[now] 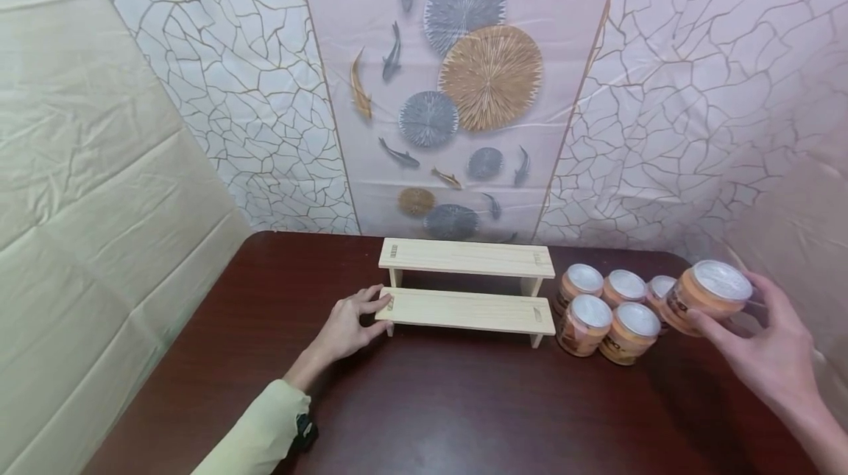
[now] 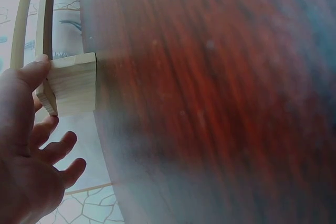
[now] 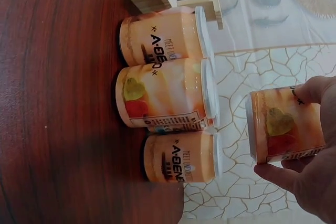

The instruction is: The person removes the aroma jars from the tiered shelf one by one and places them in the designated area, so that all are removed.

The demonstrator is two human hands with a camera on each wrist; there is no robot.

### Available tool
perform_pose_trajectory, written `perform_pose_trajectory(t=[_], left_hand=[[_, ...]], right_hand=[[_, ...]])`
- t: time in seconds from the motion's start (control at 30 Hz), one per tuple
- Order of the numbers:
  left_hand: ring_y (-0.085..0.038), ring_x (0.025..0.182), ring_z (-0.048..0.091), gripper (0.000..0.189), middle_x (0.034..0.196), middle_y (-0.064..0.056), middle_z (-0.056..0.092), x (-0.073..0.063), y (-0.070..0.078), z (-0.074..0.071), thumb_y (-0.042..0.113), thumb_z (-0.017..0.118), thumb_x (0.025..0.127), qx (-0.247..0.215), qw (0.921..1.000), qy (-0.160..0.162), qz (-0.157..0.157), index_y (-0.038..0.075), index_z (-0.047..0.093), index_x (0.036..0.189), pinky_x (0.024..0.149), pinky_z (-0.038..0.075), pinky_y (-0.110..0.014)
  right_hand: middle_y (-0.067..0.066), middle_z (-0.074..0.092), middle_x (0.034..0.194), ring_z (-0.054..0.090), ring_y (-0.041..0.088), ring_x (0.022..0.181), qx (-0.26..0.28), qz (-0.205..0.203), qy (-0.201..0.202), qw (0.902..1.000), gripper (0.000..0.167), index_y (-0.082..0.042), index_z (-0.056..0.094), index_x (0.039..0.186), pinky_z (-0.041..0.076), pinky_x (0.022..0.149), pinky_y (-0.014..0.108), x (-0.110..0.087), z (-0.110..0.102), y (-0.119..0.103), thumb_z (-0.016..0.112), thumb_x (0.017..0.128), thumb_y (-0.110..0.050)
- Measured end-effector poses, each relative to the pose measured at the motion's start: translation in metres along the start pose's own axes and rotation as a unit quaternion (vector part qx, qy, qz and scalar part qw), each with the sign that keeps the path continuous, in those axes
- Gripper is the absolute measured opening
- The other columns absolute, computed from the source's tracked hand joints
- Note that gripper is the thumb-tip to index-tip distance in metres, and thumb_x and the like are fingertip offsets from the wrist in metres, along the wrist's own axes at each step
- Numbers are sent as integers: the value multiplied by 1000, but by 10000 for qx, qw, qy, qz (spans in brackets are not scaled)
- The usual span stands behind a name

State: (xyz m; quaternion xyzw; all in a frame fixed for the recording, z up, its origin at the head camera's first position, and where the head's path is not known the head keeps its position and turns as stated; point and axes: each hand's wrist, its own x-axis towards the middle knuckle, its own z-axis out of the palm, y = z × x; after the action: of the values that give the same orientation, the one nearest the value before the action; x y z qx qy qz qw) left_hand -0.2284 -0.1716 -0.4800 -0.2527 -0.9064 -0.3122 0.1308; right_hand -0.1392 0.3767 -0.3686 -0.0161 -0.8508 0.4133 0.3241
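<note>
A two-tier pale wooden rack (image 1: 464,307) stands toward the back of the table. My left hand (image 1: 349,322) pinches the left end of its lower board, thumb at the front edge and index finger on top. In the left wrist view, the other fingers of that hand (image 2: 31,145) spread loosely past the board's end. Off to the right, my right hand (image 1: 771,346) grips an orange-labelled can (image 1: 707,302) with a silver lid. The right wrist view shows this can (image 3: 283,124) raised off the table, between thumb and fingers.
Several matching cans (image 1: 626,335) stand grouped on the dark wooden table (image 1: 424,409), close to the rack's right end. Behind the table hangs a patterned cloth (image 1: 430,166), with a plain pale cloth (image 1: 99,239) along the left side.
</note>
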Motion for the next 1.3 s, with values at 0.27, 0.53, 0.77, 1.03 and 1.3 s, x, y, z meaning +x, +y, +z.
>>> perform_pose_trajectory(t=[0.27,0.53,0.77,1.03,1.3], left_hand=[[-47,123,54,48,139,-19,57,0,2,-2,23,82,84,5,10000,-16,-38,7,70,127,100,43,-58],[-47,123,54,48,138,-20,57,0,3,-2,22,82,84,-51,10000,26,-53,6,70,127,100,43,-58],[-47,124,53,48,139,-20,57,-1,2,0,23,82,84,-51,9999,-20,-96,7,70,128,101,42,-57],[-47,124,53,48,139,-20,56,-1,1,0,22,82,84,-37,9999,-59,-108,7,70,128,101,43,-57],[-46,124,54,48,139,-20,57,0,1,1,22,82,84,-16,10000,-39,-61,7,70,128,100,44,-57]], right_hand=[[-22,50,111,50,-13,93,-162,131,121,9997,80,-4,52,141,42,75,2,-6,-2,9,85,69,8],[-26,47,106,47,-18,89,-404,369,144,9984,79,-2,51,141,39,75,0,-9,-5,19,87,71,2],[-29,47,104,45,-21,87,-458,302,88,9985,75,2,54,136,40,74,1,-14,-4,30,88,69,1],[-30,47,103,45,-21,88,-364,236,-88,9990,70,0,54,133,42,72,2,-20,-1,39,87,71,1],[-11,54,106,42,-24,76,-972,350,-81,9946,77,2,52,136,31,69,3,-24,0,44,90,70,-9]])
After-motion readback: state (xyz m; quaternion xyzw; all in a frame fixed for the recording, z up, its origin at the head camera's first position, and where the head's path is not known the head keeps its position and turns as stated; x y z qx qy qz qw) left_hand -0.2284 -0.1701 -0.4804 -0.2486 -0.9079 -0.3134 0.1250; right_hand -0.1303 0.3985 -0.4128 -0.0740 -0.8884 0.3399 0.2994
